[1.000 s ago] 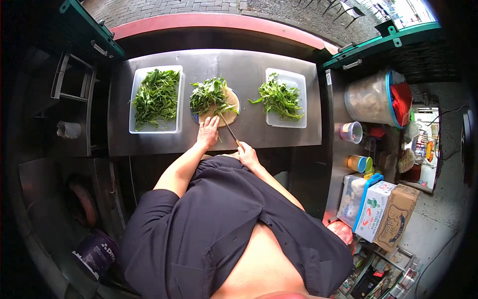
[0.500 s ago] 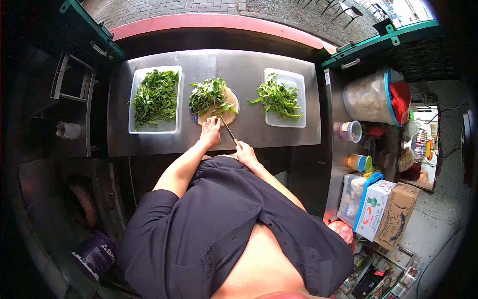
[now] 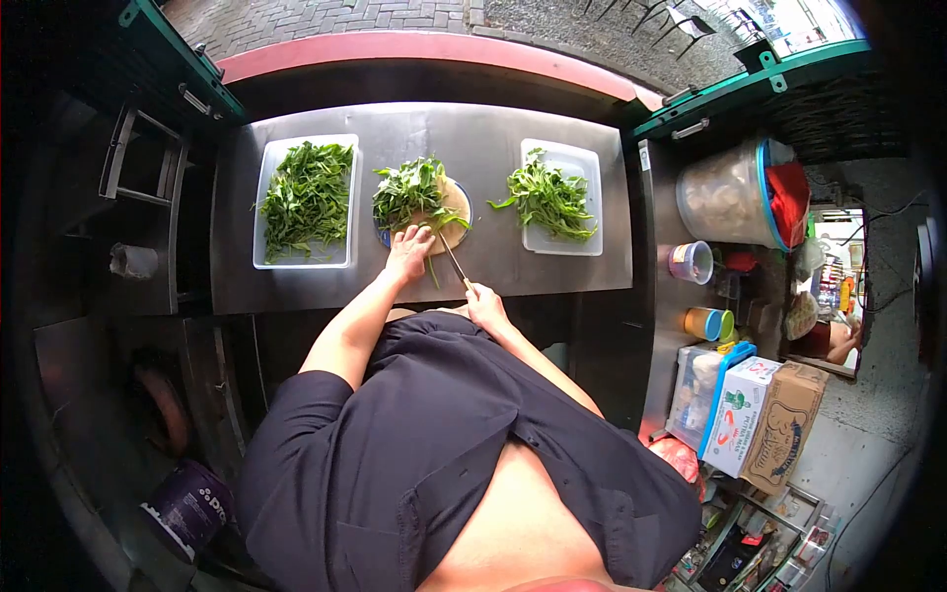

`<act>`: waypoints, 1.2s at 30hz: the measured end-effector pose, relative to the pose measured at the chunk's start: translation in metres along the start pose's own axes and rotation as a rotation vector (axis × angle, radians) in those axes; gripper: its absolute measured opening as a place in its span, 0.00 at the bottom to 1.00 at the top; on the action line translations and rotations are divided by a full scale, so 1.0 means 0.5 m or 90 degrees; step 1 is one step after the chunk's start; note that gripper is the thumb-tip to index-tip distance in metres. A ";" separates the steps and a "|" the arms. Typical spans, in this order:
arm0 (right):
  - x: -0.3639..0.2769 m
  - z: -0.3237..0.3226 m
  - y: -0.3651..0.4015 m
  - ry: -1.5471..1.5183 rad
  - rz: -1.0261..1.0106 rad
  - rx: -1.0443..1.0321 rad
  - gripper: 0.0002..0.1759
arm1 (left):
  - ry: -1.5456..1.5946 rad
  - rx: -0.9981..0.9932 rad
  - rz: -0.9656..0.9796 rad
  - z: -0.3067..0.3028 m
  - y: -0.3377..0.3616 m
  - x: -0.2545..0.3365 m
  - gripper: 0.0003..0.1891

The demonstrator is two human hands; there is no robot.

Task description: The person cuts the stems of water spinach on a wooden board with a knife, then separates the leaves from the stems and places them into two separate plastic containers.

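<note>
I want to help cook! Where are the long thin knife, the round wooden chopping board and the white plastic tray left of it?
Long thin knife (image 3: 453,259): head view, middle of blade.
Round wooden chopping board (image 3: 457,200): head view, bare right edge.
White plastic tray (image 3: 296,262): head view, near rim.

Under the fingers of the left hand (image 3: 407,255) I see a matt, tan wooden board (image 3: 457,197) and smooth, faintly glossy greens (image 3: 409,187). Just right of those fingers, the blade of the knife (image 3: 452,259) is thin bare metal. The counter (image 3: 538,271) around them is brushed steel with a dull sheen. Well out to either side of the fingers, the left tray (image 3: 296,259) and right tray (image 3: 584,158) are cloudy white plastic.
</note>
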State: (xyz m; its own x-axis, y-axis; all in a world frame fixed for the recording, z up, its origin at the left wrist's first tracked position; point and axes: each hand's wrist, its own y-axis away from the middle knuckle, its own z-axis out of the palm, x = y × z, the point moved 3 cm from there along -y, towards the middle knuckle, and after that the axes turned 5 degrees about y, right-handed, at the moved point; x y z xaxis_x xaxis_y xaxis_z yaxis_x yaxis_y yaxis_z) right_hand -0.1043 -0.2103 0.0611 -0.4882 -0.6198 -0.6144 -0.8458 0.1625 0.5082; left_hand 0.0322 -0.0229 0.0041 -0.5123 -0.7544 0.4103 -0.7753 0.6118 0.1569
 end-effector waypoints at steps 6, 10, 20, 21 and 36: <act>0.002 0.006 -0.008 -0.013 -0.018 0.024 0.19 | -0.041 -0.065 0.042 -0.014 0.000 -0.008 0.39; -0.020 -0.008 -0.006 -0.004 -0.025 0.029 0.19 | -0.043 -0.095 0.040 -0.021 -0.002 -0.008 0.40; -0.008 -0.012 -0.016 0.032 0.029 -0.007 0.19 | -0.008 -0.059 0.047 -0.022 -0.010 -0.022 0.39; -0.005 -0.013 -0.016 0.039 0.037 -0.022 0.20 | -0.016 -0.077 0.052 -0.028 -0.015 -0.022 0.38; -0.005 -0.018 -0.015 0.027 0.019 -0.021 0.20 | -0.060 -0.127 0.110 -0.045 -0.030 -0.026 0.41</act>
State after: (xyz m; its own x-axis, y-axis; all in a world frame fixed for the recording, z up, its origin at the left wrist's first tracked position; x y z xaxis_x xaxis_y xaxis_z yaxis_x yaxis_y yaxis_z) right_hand -0.0949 -0.2166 0.0643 -0.5025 -0.6468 -0.5736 -0.8236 0.1564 0.5452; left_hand 0.0586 -0.0169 0.0165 -0.6700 -0.6474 0.3632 -0.5898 0.7614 0.2692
